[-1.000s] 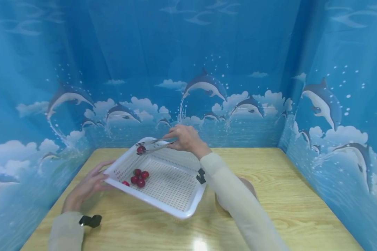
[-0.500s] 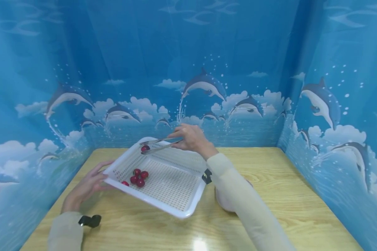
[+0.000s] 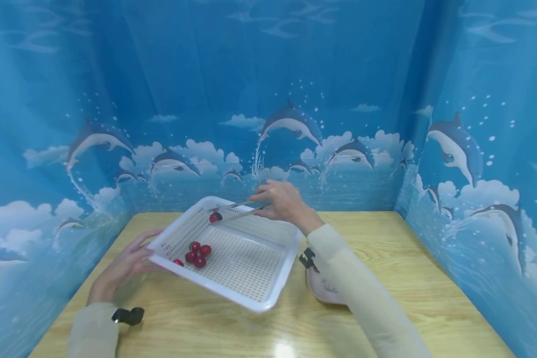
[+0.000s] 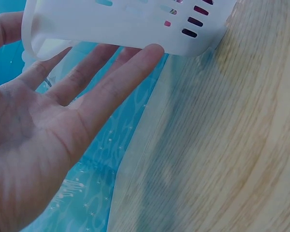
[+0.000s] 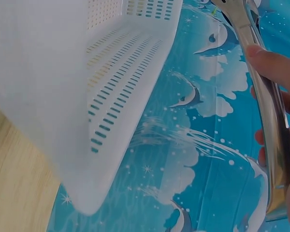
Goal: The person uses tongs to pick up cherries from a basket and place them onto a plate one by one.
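Note:
My left hand [image 3: 124, 263] holds the near left corner of a white perforated plastic basket [image 3: 232, 293]. In the left wrist view, several fingers [image 4: 130, 72] lie extended under its wall. The basket is tilted and raised off the table at that side. Several red cherries [image 3: 200, 261] lie together in its lower left corner. My right hand [image 3: 284, 201] grips metal tongs [image 3: 241, 214], whose handle also shows in the right wrist view. Between the tong tips is one cherry [image 3: 216, 217], over the basket's far left part.
A pinkish dish [image 3: 325, 288] with dark lettering sits on the wooden table [image 3: 407, 308], partly hidden by my right forearm. A blue curtain [image 3: 362, 74] printed with dolphins encloses the back and sides. The basket's far rim stands close to the back curtain.
My right hand has drifted to the right with the tongs and the cherry in them. More of the dish is now visible. The left hand and basket stay nearly still.

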{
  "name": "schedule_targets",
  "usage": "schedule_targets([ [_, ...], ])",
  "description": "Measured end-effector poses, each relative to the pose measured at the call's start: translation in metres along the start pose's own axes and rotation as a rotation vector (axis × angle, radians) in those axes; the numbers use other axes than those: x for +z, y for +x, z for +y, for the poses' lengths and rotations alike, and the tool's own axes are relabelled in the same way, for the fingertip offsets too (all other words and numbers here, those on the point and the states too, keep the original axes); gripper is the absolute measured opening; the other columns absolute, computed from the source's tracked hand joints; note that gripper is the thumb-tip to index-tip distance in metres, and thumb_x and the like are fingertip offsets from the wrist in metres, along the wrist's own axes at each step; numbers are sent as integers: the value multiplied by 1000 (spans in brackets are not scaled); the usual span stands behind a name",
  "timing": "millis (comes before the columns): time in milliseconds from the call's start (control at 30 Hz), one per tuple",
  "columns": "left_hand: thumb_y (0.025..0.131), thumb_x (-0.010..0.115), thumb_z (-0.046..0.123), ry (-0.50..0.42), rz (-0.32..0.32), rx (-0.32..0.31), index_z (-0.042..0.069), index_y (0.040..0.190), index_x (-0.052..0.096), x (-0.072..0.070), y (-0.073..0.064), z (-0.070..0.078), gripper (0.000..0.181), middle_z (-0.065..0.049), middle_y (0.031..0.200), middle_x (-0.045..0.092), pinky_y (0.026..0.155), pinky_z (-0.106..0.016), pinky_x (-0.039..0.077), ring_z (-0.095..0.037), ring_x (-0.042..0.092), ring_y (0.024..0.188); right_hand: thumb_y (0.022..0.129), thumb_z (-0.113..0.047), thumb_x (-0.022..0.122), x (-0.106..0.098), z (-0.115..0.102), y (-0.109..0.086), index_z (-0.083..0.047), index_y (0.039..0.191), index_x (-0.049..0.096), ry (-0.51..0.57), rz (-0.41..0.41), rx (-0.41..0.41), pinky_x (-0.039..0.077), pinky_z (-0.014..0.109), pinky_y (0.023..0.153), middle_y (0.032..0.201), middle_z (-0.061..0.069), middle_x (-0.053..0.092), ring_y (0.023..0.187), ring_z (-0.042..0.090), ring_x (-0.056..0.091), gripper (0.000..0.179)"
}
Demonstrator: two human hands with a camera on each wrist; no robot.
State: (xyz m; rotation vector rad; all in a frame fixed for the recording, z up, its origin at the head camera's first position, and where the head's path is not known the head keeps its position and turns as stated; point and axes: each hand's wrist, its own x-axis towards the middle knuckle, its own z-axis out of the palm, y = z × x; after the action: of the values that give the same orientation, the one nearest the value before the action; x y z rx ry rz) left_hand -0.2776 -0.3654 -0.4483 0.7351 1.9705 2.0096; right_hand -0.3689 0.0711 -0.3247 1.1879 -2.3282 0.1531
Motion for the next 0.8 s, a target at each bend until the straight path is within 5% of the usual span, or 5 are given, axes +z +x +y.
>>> schedule_targets([
  [800,109,34,2,-11,-2,-5,15,161,30,2,-1,2,53,10,144,54,99,-48,61,-14,65,124,81,-31,87,-22,21,-62,-23,108,82,19,201,-92,41,21,48,101,-3,80,78,15,65,28],
])
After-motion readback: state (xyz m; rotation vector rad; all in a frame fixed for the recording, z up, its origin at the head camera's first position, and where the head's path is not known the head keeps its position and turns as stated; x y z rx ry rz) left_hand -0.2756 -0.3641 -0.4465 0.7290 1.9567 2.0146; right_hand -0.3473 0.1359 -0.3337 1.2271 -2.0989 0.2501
